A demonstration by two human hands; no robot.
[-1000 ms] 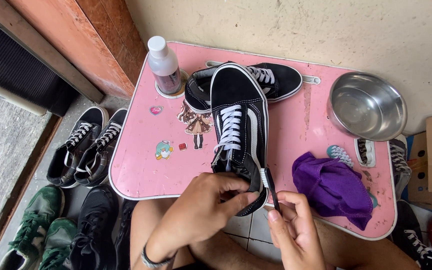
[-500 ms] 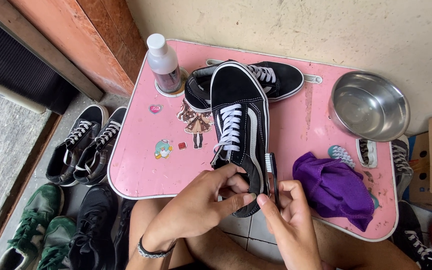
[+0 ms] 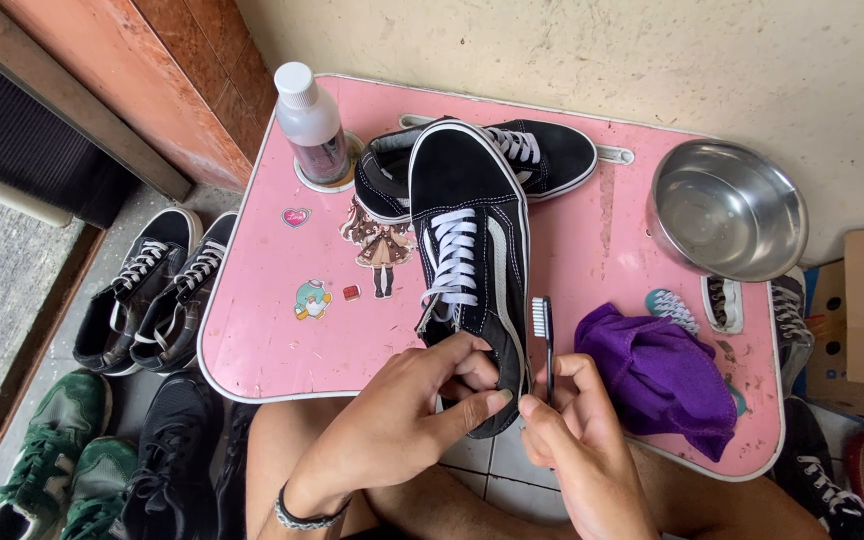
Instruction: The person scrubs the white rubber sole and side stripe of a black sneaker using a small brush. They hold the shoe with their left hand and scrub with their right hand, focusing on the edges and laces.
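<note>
A black sneaker with white laces [image 3: 472, 235] lies lengthwise on the pink table [image 3: 282, 330], toe pointing away from me. My left hand [image 3: 402, 420] grips its heel end at the table's near edge. My right hand [image 3: 577, 440] holds a black toothbrush [image 3: 544, 335] upright, its bristle head beside the shoe's white sidewall. A second black sneaker [image 3: 542, 155] lies crosswise behind the first.
A clear bottle with a white cap [image 3: 310, 125] stands at the table's back left. A steel bowl [image 3: 727, 208] sits at the back right, a purple cloth [image 3: 662, 375] and a small teal brush [image 3: 672, 308] near it. Several pairs of shoes [image 3: 152, 290] lie on the floor to the left.
My right hand has turned the toothbrush upright and raised it along the shoe's right side. My left hand has shifted its grip on the heel.
</note>
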